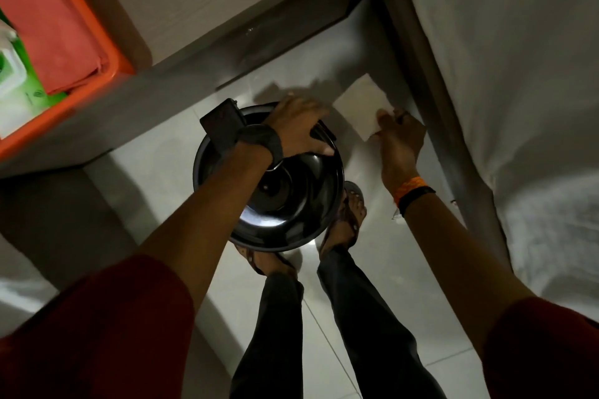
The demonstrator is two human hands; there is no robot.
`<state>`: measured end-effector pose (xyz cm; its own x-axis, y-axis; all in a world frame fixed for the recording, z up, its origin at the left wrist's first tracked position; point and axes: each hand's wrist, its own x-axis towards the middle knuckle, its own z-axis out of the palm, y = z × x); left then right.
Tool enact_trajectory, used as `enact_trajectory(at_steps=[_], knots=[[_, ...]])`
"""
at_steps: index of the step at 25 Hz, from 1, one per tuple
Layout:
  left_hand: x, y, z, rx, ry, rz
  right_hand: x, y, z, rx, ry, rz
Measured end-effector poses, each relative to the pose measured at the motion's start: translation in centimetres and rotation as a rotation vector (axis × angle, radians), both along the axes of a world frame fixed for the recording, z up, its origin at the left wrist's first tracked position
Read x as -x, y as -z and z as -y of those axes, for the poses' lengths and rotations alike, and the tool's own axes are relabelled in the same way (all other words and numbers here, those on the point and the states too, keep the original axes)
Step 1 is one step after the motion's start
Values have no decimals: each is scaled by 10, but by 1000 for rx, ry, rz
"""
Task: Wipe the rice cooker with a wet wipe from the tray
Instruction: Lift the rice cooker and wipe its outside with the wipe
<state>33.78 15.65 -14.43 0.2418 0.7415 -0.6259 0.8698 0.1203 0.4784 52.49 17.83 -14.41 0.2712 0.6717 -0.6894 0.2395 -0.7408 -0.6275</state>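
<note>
A round black rice cooker (291, 204) with a glossy lid is held up above the floor, in the middle of the view. My left hand (299, 126) grips its far rim, fingers curled over the edge. My right hand (400, 139) is to the right of the cooker and pinches a pale square wet wipe (361, 108) by its near corner; the wipe hangs apart from the cooker. An orange tray (107, 52) stands on the table at upper left, with a green and white wipes pack (14, 74) inside it.
The grey table (181, 52) runs along the upper left, its edge close to the cooker. A bed with a white sheet (518, 74) fills the right side. My feet in sandals (346, 220) stand on the pale tiled floor below the cooker.
</note>
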Motion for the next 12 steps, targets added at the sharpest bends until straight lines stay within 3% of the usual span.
enact_trajectory(at_steps=[1,3,8,12], knots=[[-5,3,-2,59,175,-59,0,0,0,-24,-73,63],[-16,1,0,154,278,-61,4,0,8,-66,-181,95],[26,-26,58,104,201,78,13,-8,67,-255,-371,-26],[82,-52,116,85,-3,125,33,-14,134,-154,-875,-124]])
